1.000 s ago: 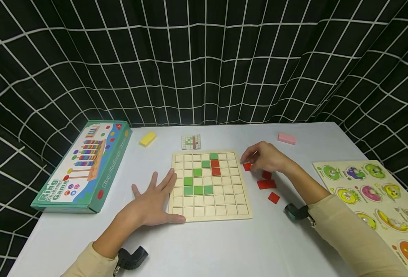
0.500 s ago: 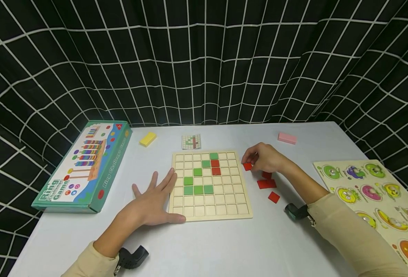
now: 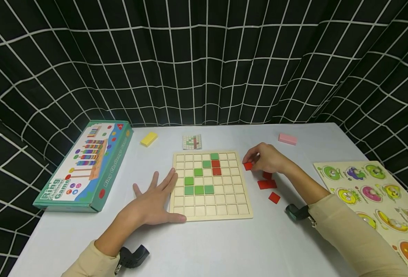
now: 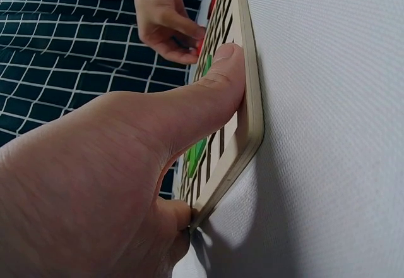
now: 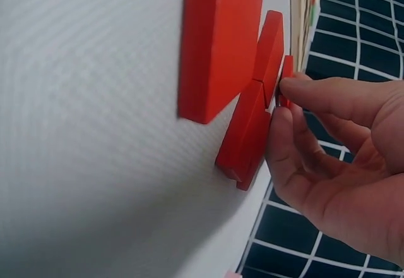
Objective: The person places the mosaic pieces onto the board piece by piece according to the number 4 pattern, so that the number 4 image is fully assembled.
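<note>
1. The fingertips (image 5: 291, 90) of the right hand (image 3: 267, 158) are pinching a small red tile (image 3: 247, 166), thumb and forefinger closing on its edges; in the right wrist view the tile is showing only as a thin red sliver at the fingertips.
2. That tile is sitting low over the white table (image 3: 224, 246), just beside the right edge of the wooden grid board (image 3: 210, 209); whether it is touching the table, I cannot tell.
3. More loose red tiles (image 3: 267, 184) are lying on the table just behind the right hand, near its wrist, two of them touching.
4. The left hand (image 3: 153, 202) is lying flat with its fingers spread and straight, gripping nothing; its thumb (image 4: 218, 85) is pressing along the board's near left corner, and its fingertips are resting against the board's left edge.
5. On the board, green tiles (image 3: 198, 189) are filling several cells left of centre, and two red tiles (image 3: 216, 167) are sitting stacked in one column below a green one near the far edge.
6. Beyond the board a small pattern card (image 3: 192, 142) is lying flat, with a yellow block (image 3: 149, 139) to its left and a pink block (image 3: 287, 139) to its right.
7. A green ring game box (image 3: 84, 167) is sitting at the far left, and a fruit peg puzzle (image 3: 370, 192) at the far right.
</note>
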Demonstrator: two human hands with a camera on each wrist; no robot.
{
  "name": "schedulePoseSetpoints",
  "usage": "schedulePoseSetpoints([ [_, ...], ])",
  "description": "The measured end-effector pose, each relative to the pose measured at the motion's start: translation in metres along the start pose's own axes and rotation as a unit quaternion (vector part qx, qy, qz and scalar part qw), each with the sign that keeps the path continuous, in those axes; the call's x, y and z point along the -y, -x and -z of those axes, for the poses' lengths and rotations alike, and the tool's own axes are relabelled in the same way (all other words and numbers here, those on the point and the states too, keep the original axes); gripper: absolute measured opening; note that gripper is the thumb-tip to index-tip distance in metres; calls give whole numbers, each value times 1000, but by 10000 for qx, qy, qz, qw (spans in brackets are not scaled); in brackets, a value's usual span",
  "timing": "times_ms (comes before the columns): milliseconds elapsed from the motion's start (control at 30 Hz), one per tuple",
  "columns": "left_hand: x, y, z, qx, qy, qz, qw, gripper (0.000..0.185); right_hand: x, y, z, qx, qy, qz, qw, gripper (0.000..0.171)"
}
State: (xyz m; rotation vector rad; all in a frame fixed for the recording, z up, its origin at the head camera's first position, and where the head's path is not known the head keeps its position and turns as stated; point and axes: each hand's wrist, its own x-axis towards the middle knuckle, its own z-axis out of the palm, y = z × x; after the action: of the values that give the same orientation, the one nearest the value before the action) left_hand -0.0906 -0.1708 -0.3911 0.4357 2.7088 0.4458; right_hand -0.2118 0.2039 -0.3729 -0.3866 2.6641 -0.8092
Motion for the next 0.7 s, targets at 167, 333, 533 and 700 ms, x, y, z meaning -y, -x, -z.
schedulePoseSetpoints([
  [167,-1,1,1,3,-4,-3,10000,131,1,1,0,-25,-24,-83,10000,26],
  [333,-2,2,1,-11,-14,0,10000,130,2,2,0,-25,-172,-128,9998,26],
  [533,-2,1,2,-17,-38,-1,10000,130,6,5,-1,-67,-285,-200,9994,26],
  [700,-2,1,1,-8,-47,3,10000,131,11,7,-3,-96,-347,-324,9988,27],
])
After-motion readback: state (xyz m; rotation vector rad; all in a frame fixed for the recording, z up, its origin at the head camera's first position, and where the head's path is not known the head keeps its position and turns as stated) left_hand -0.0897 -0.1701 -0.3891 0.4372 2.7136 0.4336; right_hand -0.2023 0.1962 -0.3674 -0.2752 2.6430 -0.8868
